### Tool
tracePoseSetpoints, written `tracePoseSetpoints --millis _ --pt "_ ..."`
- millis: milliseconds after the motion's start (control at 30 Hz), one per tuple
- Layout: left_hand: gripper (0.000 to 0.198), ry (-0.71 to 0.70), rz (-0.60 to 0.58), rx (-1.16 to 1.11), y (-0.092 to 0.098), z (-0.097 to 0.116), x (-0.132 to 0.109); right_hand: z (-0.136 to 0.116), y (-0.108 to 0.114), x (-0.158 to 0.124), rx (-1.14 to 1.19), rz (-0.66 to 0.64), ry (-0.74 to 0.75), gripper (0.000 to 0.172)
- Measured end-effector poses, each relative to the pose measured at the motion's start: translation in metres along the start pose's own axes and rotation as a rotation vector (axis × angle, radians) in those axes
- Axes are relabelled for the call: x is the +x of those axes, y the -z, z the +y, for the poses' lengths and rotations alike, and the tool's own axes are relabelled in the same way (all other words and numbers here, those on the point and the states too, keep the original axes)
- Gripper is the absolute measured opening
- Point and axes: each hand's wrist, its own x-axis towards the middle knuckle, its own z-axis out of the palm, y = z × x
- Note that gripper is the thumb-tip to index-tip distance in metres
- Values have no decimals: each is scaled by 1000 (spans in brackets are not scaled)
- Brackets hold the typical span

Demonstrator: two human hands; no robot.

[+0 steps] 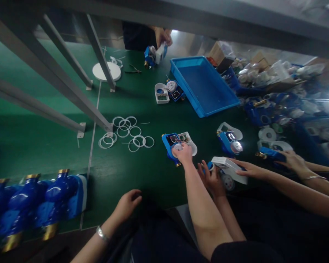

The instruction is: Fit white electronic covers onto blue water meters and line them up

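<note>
One blue meter, white cover off, electronics exposed; right hand, fingers on the dial, pinch unclear; left hand empty, fingers loosely curled.

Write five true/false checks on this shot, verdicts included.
1. The right hand touches an open meter. True.
2. White rings lie to the right of that open meter. False: the rings lie to its left.
3. The left hand holds a ring. False: the left hand holds nothing visible.
4. The tray is blue. True.
5. The pliers lie in the tray. False: the pliers lie on the table.
</note>
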Motion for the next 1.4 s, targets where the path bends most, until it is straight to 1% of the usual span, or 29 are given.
tracePoseSetpoints --millis 67,100,167,233,300,400,500,567,667,733,800,867,933,1000,1067,1167,1233,1300,1400 --pt "41 -35 37 -44 8 12 14 16 9 -40 -76 17 23 38" --pt "44 -48 45 -57 11 18 22 23 11 -53 -118 16 38 37" --pt "51 -69 66 -70 16 29 36 32 12 -68 -196 -2 68 38" --pt "56 -75 98 -85 18 37 48 34 11 -69 -233 -22 67 40" --pt "59 -74 124 -97 21 42 57 31 8 -64 -244 -20 51 41" --pt "54 -86 164 -100 28 41 63 28 6 -58 -209 -26 69 42" --pt "47 -101 200 -87 38 33 61 32 5 -58 -138 -62 144 44" --pt "41 -97 232 -65 42 29 55 38 3 -60 -86 -72 167 45" --pt "28 -85 347 10 38 28 39 47 0 -62 -7 -79 150 42" --pt "24 -102 384 63 30 33 28 50 -2 -62 17 -83 142 42" --pt "23 -143 354 103 22 42 20 52 -5 -62 5 -77 139 42" --pt "26 -184 307 210 16 53 16 51 -6 -61 -22 -62 132 42" --pt "27 -202 284 335 12 62 16 49 -6 -60 -50 -51 114 41" --pt "27 -191 288 400 13 66 19 45 -6 -59 -71 -44 98 41" --pt "23 -170 299 377 17 64 22 40 -5 -59 -69 -37 89 41" --pt "17 -136 308 319 22 54 24 31 -5 -61 44 -10 50 40" --pt "23 -109 313 263 24 46 23 25 -7 -64 130 -2 17 40" --pt "31 -97 316 207 23 40 21 21 -9 -67 169 -23 5 42" --pt "30 -93 335 138 18 35 19 20 -7 -70 161 -48 -1 44"
